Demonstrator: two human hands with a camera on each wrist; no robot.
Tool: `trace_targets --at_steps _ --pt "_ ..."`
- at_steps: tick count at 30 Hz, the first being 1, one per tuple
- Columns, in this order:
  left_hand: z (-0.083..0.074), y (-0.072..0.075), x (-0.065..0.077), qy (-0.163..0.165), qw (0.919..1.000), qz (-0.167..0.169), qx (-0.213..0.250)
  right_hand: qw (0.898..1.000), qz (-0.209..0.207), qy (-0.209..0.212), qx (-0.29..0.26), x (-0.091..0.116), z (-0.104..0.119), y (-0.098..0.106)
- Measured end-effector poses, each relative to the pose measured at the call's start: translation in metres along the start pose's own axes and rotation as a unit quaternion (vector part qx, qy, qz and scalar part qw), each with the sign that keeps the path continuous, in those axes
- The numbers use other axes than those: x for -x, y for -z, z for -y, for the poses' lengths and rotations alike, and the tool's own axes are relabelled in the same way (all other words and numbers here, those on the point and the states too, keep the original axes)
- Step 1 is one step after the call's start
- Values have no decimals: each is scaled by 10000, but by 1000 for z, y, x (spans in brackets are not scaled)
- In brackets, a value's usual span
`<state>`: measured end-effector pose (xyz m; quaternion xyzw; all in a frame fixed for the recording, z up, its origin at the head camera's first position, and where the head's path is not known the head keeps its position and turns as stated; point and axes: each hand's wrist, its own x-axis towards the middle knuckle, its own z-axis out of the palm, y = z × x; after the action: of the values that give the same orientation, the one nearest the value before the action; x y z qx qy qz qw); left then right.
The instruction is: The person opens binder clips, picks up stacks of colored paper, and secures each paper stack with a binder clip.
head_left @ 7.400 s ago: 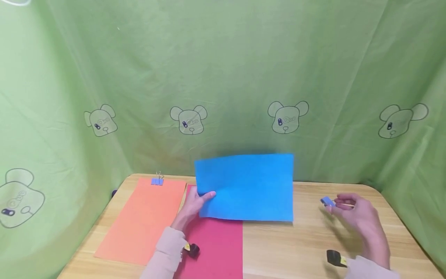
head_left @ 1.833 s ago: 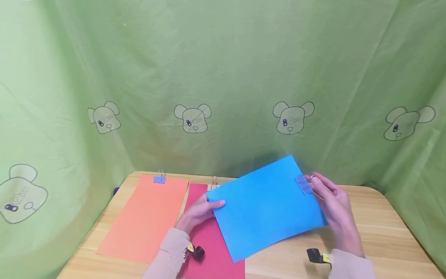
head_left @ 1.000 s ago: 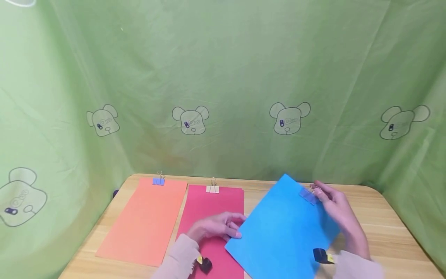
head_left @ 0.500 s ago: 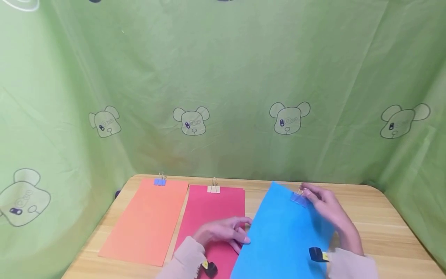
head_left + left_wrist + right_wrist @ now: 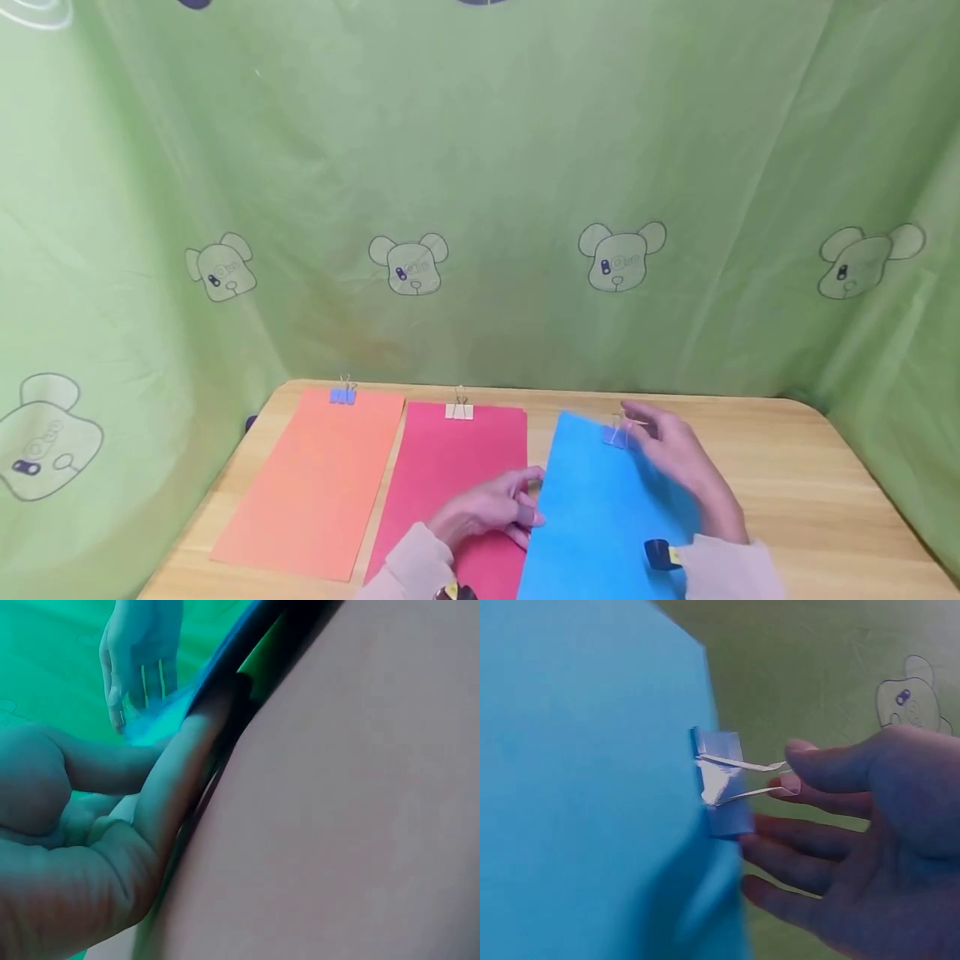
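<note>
A blue paper sheet [image 5: 592,517] slants over the right half of the table, long side toward me. My left hand [image 5: 491,508] pinches its left edge between thumb and fingers, just over the red paper. A blue-purple binder clip [image 5: 733,817] bites the sheet's top edge. In the right wrist view, my right hand [image 5: 855,817] pinches the clip's wire handles with thumb and index finger, the other fingers lying behind. In the left wrist view, the left fingers [image 5: 184,776] meet at the sheet's dark edge, and the other hand shows behind.
Left on the wooden table [image 5: 817,500] lies orange paper [image 5: 315,483] with a blue-purple binder clip [image 5: 342,397] on top. Beside it lies red paper [image 5: 450,467] with a white binder clip [image 5: 459,412]. A green curtain [image 5: 510,167] closes off the back and sides.
The blue sheet, first held sideways with the clip apart in the right hand, now carries the clip. Both hands have turned it lengthwise and lowered it beside the red paper; the left hand moved nearer.
</note>
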<state>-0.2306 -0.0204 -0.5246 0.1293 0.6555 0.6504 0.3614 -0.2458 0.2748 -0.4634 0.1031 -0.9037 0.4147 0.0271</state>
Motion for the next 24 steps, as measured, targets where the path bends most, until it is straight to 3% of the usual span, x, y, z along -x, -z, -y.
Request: trace_targets --at_steps 4,11,19,24 --pt "2 -3 -3 7 9995 -254 183 9996 -290 -24 58 4 0 2" --pt "2 -5 -5 -270 9955 -666 616 9984 -522 152 148 5 9 8" --pt "-3 -5 -7 -436 9936 -1028 154 9988 -415 133 238 6 15 11" --pt "-9 3 -2 -498 9937 -1003 99 9987 -365 143 312 5 16 11"
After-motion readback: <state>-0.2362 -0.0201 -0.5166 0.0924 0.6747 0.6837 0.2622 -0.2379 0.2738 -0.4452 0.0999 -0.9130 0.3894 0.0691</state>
